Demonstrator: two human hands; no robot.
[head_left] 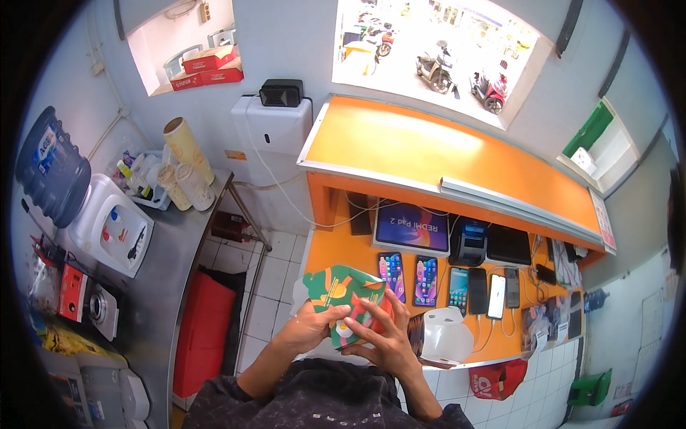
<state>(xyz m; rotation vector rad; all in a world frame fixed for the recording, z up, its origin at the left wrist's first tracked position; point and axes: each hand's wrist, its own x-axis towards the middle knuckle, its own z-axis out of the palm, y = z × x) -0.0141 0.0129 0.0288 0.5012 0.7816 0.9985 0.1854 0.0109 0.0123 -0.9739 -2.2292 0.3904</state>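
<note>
While an open, white-lined carton (pixel 444 337) already stands shaped at the desk (pixel 341 249), our left hand (pixel 309 327) and right hand (pixel 386 334) grasp a green carton (pixel 334 281) whose folding seems unfinished.

The bare left forearm (pixel 268 363) slants up and to the right from a short, dark, mottled sleeve at the lower edge. Its wrist looks nearly straight, and the left hand (pixel 310 326) is closed in a hold, thumb (pixel 333 313) extended rightward on top, the other digits mostly hidden underneath. The bare right forearm (pixel 418 390) leans up and to the left, and the right hand (pixel 389 341) shows its back, its fingers (pixel 375 313) spread and bent, pressing inward toward the left thumb. Both hands meet close together before the dark-shirted torso (pixel 325 393), elbows bent and set apart.
</note>
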